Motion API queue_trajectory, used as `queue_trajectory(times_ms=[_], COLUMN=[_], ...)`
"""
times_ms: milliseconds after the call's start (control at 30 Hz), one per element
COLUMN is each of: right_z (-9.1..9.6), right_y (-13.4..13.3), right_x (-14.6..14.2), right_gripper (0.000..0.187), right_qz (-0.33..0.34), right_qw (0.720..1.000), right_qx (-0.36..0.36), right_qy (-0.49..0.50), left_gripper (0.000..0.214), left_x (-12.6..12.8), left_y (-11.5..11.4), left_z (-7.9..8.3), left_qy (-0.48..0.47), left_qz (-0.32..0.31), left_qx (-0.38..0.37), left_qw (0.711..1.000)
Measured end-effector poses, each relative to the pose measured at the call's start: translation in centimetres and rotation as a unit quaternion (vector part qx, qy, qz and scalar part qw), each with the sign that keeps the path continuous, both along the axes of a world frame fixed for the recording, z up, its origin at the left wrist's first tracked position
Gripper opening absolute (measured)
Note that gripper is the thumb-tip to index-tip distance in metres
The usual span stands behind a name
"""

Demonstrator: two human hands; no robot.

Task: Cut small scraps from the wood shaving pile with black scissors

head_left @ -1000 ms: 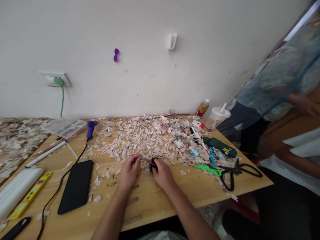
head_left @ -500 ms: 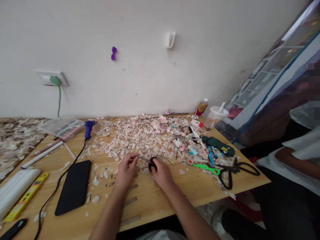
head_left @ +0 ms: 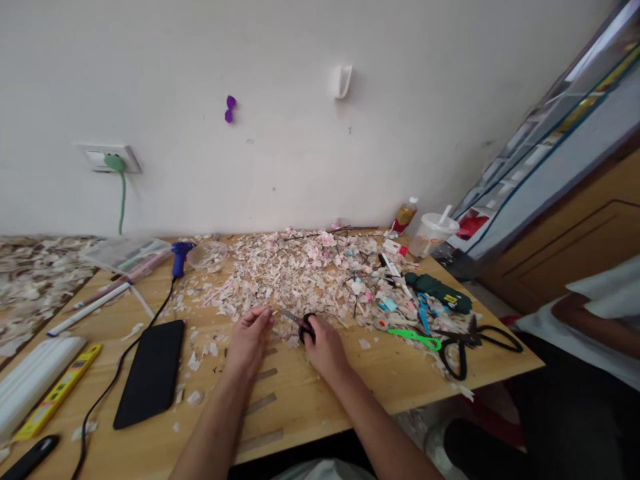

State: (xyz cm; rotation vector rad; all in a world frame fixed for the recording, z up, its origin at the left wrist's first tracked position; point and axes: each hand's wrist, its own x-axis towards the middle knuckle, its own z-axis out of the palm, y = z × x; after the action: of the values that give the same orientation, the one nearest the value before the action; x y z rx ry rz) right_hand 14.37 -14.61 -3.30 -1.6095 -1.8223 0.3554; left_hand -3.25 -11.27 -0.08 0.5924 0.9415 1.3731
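My right hand [head_left: 324,343] grips black-handled scissors [head_left: 304,325], their blades pointing left toward my other hand. Pinched together, the fingers of my left hand [head_left: 250,333] hold something small and pale that I cannot make out. A narrow gap separates the blade tips from those fingers. Just beyond both hands spreads a heap of pale petal-like scraps [head_left: 280,273], with pink blossoms [head_left: 316,250] on thin twigs toward its back.
On the left lie a black tablet-like slab [head_left: 150,373], a yellow-packaged blade [head_left: 60,390] and a blue glue gun [head_left: 180,257] with its cord. To the right are large black scissors [head_left: 465,343], a green tool [head_left: 415,338], a lidded cup [head_left: 433,233] and a seated person [head_left: 600,313].
My left hand has shifted slightly left, away from the scissor blades, which now show more of their length. My right hand stays almost in place. The view has turned a little.
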Motion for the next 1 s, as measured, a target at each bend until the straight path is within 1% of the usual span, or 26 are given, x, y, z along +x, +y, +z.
queue_trajectory(times_ms=[67, 133, 200, 267, 300, 367, 433, 467, 533, 600, 767, 833, 900, 1000], right_z=[0.4, 0.7, 0.8, 0.7, 0.7, 0.6, 0.6, 0.6, 0.5, 0.2, -0.5, -0.7, -0.8, -0.7], right_y=[-0.1, -0.2, -0.3, -0.2, -0.2, -0.1, -0.1, 0.0, 0.0, 0.0, 0.3, 0.4, 0.5, 0.4], right_x=[-0.2, -0.3, -0.2, 0.1, 0.2, 0.6, 0.7, 0.7, 0.4, 0.2, 0.2, 0.4, 0.5, 0.5], right_gripper=[0.016, 0.019, 0.016, 0.012, 0.011, 0.015, 0.019, 0.020, 0.020, 0.021, 0.021, 0.019, 0.015, 0.015], right_qz=[0.012, 0.025, 0.036, 0.036, 0.033, 0.025, 0.025, 0.027, 0.035, 0.038, 0.008, 0.006, 0.007, 0.011], right_qw=[1.000, 0.999, 0.999, 0.993, 0.983, 0.956, 0.933, 0.928, 0.926, 0.929, 0.937, 0.939, 0.942, 0.945], right_qx=[0.014, 0.029, 0.035, 0.023, 0.015, 0.006, 0.004, 0.001, -0.014, -0.028, -0.031, -0.032, -0.029, -0.012], right_qy=[-0.018, -0.023, 0.014, 0.114, 0.177, 0.293, 0.358, 0.371, 0.377, 0.367, 0.349, 0.342, 0.334, 0.327], left_gripper=[0.030, 0.031, 0.033, 0.031, 0.030, 0.028, 0.028, 0.029, 0.030, 0.030, 0.030, 0.029, 0.027, 0.022], left_x=[0.2, 0.6, 1.0, 1.6, 1.9, 2.4, 2.8, 2.9, 3.1, 3.3, 3.4, 3.3, 3.3, 3.3], left_y=[-0.2, -0.4, -0.6, -0.9, -1.0, -1.3, -1.5, -1.6, -1.8, -1.9, -2.0, -1.9, -2.0, -2.0], left_z=[0.1, 0.2, 0.1, -0.2, -0.3, -0.5, -0.7, -0.7, -0.7, -0.7, -1.3, -1.5, -1.4, -0.9], left_qy=[-0.037, -0.052, -0.050, -0.024, -0.002, 0.055, 0.119, 0.146, 0.183, 0.198, 0.248, 0.276, 0.310, 0.376], left_qz=[-0.016, -0.024, -0.033, -0.055, -0.068, -0.095, -0.111, -0.117, -0.122, -0.123, -0.132, -0.130, -0.122, -0.108], left_qx=[-0.030, -0.055, -0.066, -0.061, -0.053, -0.027, -0.002, 0.007, 0.020, 0.034, 0.066, 0.077, 0.103, 0.161], left_qw=[0.999, 0.997, 0.996, 0.996, 0.996, 0.994, 0.987, 0.982, 0.975, 0.972, 0.957, 0.949, 0.937, 0.906])
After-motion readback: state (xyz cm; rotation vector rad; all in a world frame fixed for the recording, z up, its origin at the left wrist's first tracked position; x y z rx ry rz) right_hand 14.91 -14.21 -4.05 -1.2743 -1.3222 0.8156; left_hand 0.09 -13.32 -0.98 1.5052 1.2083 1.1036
